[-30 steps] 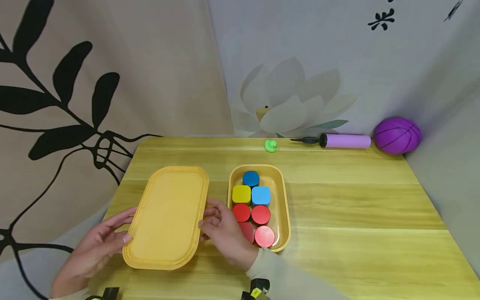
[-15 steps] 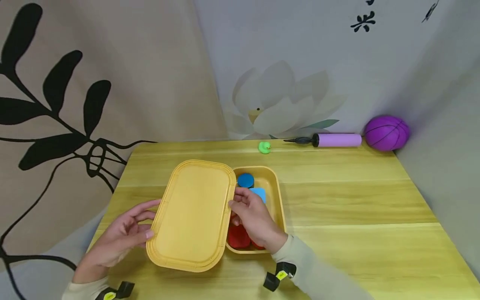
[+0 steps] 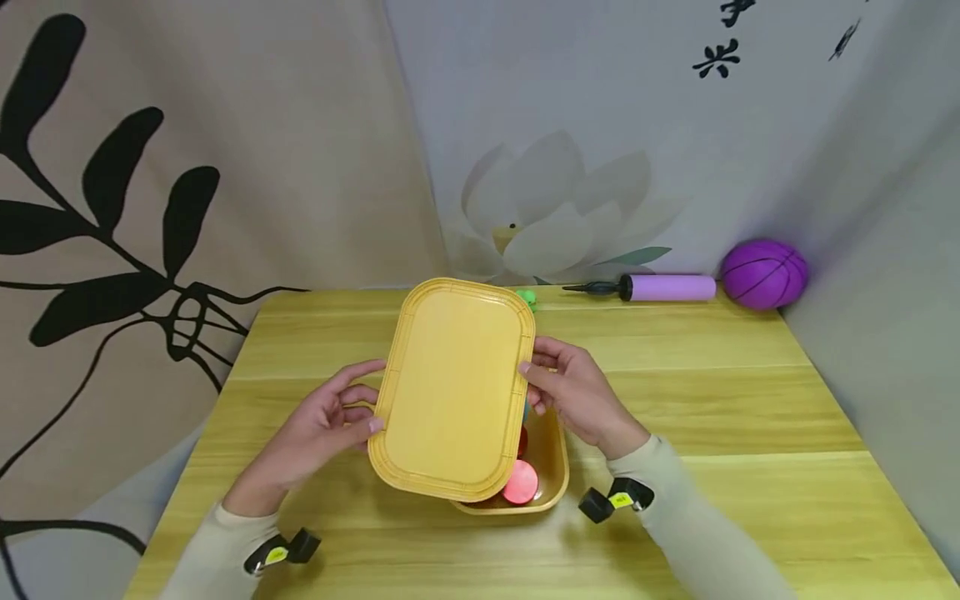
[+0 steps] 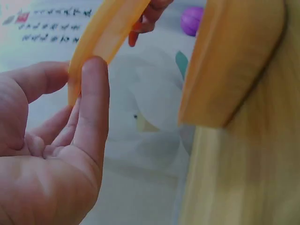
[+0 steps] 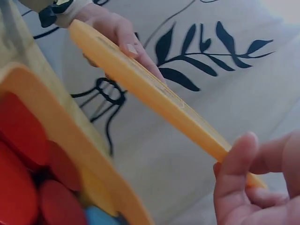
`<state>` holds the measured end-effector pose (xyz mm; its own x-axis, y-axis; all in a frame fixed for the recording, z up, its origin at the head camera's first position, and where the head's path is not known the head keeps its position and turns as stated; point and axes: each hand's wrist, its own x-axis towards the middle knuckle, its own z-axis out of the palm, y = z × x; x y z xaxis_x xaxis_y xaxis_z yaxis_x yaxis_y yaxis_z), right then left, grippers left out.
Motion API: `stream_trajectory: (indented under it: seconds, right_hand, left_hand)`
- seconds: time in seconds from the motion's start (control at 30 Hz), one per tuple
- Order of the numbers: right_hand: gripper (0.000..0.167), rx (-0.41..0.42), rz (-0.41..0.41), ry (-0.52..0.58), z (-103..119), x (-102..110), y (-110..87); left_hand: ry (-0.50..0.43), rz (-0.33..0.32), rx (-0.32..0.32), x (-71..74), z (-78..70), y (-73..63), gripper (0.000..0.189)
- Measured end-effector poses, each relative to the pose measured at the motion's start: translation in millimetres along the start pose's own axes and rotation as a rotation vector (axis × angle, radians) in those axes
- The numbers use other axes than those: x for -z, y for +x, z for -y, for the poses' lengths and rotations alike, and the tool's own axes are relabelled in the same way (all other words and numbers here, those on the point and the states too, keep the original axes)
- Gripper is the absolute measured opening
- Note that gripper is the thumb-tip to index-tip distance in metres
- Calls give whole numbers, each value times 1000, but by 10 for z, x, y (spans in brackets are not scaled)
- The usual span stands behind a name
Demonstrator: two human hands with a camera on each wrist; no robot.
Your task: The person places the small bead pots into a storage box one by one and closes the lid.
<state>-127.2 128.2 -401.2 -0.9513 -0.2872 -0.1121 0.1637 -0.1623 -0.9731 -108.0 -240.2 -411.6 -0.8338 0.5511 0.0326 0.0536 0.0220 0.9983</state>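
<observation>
A yellow rectangular lid (image 3: 453, 387) with rounded corners is held tilted in the air above a yellow box (image 3: 557, 475). My left hand (image 3: 318, 429) pinches its left edge between thumb and fingers. On the opposite edge, my right hand (image 3: 577, 392) pinches it the same way. The lid hides most of the box and its blocks in the head view; a pink-red round block (image 3: 521, 482) shows below it. In the right wrist view, several red blocks (image 5: 21, 131), a yellow block (image 5: 96, 192) and a blue one (image 5: 98, 216) lie inside the box.
Along the back of the wooden table (image 3: 675, 400) lie a purple hand pump (image 3: 667, 287) and a purple ball (image 3: 764, 274). A green toy duck (image 3: 528, 298) is partly hidden behind the lid. A patterned curtain (image 3: 300, 150) hangs behind the table.
Both hands have carried the lid right and upward, from the table's left side to above the box. It now covers most of the blocks from the head view.
</observation>
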Motion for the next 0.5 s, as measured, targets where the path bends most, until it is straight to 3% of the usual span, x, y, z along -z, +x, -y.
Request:
stream_trajectory:
  seconds: [0.27,0.5]
  right_hand:
    - [15,194,-32,-28,267,165,-102]
    - [13,432,-31,-168,328,282,-149]
  left_hand:
    - [244,-159,-38,-184,-106,274,42]
    - [286,-248,-17,-193,-143,474,17]
